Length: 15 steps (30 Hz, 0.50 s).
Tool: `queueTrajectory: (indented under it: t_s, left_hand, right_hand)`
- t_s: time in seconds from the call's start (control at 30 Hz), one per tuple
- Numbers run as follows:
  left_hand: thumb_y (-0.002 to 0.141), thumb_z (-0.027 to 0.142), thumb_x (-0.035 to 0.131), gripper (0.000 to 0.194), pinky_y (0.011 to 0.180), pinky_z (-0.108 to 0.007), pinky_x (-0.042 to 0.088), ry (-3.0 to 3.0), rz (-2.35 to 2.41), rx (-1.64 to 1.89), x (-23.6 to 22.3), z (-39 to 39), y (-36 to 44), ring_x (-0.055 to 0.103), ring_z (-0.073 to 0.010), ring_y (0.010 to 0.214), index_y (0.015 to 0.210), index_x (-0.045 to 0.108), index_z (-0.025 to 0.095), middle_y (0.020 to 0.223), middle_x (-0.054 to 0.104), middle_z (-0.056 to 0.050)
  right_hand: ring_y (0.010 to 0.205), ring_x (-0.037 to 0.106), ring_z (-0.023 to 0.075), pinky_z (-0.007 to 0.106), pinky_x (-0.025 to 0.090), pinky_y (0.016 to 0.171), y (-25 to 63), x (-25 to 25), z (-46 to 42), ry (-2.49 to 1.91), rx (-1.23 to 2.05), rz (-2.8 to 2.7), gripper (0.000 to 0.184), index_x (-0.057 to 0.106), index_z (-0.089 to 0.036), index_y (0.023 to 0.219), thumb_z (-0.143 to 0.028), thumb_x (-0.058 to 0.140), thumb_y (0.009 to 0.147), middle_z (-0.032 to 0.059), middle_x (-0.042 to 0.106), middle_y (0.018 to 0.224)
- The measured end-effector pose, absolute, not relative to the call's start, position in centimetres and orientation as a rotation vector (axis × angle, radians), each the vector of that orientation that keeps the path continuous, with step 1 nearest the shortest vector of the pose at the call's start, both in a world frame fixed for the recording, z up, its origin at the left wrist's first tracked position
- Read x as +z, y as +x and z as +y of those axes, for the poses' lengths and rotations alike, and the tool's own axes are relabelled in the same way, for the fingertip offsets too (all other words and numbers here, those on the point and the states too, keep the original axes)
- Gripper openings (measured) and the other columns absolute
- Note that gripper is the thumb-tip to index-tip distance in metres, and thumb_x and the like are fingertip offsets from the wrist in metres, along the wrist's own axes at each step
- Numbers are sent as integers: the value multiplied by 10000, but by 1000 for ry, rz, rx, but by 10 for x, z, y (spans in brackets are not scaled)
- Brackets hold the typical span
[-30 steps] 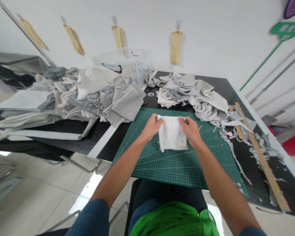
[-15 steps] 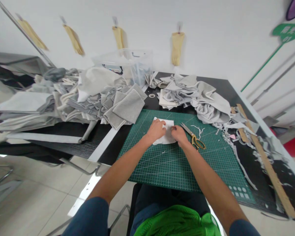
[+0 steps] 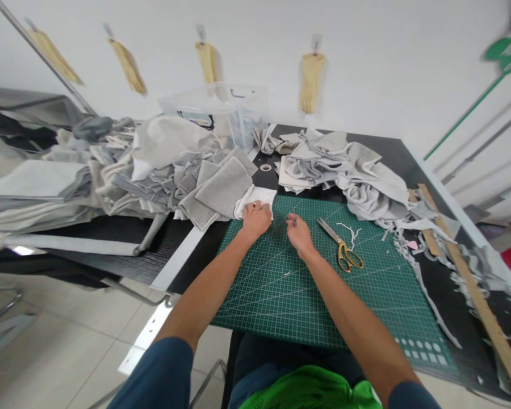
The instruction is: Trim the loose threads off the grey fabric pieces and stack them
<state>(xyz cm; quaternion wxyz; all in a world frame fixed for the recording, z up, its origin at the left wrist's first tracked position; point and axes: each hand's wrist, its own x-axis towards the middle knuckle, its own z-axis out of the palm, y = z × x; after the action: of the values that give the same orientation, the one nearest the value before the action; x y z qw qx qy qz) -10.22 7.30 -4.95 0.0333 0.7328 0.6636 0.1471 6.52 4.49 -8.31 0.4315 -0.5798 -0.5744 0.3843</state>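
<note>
A folded white cloth (image 3: 262,195) lies at the far left corner of the green cutting mat (image 3: 281,295), against the grey cloth pieces. My left hand (image 3: 256,218) rests on top of it, fingers spread over the fabric. Over the mat to the right, my right hand (image 3: 299,234) is closed around a small metal tool (image 3: 293,220), mostly hidden by the fingers; its exact kind is unclear. Gold-handled scissors (image 3: 343,248) lie on the mat right of that hand, beside some loose white threads (image 3: 352,234).
Grey cloth pieces (image 3: 225,184) and a larger fabric heap (image 3: 170,139) cover the left. Another fabric pile (image 3: 336,159) stands behind the mat, near a tape roll (image 3: 266,167). A clear plastic box (image 3: 242,116) sits at the back. Right are a wooden strip (image 3: 472,289) and scraps.
The white cloth, first raised between both hands, was laid on the mat and moved left to the grey pieces with my left hand. The scissors came into sight; my right hand shifted slightly left.
</note>
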Motion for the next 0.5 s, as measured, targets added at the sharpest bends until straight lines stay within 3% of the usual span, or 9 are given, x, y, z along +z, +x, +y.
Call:
queueTrajectory:
  t_s: [0.17,0.3,0.5]
  left_hand:
    - [993,227,361,418,1105,-528,355,2154,2170,448,-54,88,-131,428,-386,1371,1326,604,157,1521,476,-206]
    - [970,166,354,459,1076,-567,379,2052,2284,447,-53,98,-143,430,-427,1369,1367,555,56,1509,464,-285]
    - [934,144,464,396,1070,-529,411,1978,2396,425,-45,99,-140,504,-392,1300,1280,607,16,1360,582,-287]
  right_hand:
    - [1286,624,236,398,437,1132,63,-78,42,-1503,949,-1419,390,627,-180,1312,-260,447,975,138,638,1421]
    - [1274,634,238,403,465,1110,72,-74,37,-1534,955,-1428,412,616,-176,1343,-261,429,986,134,654,1405]
    - [1284,630,236,389,446,1134,99,-69,31,-1593,894,-1431,415,630,-157,1340,-248,447,979,135,669,1384]
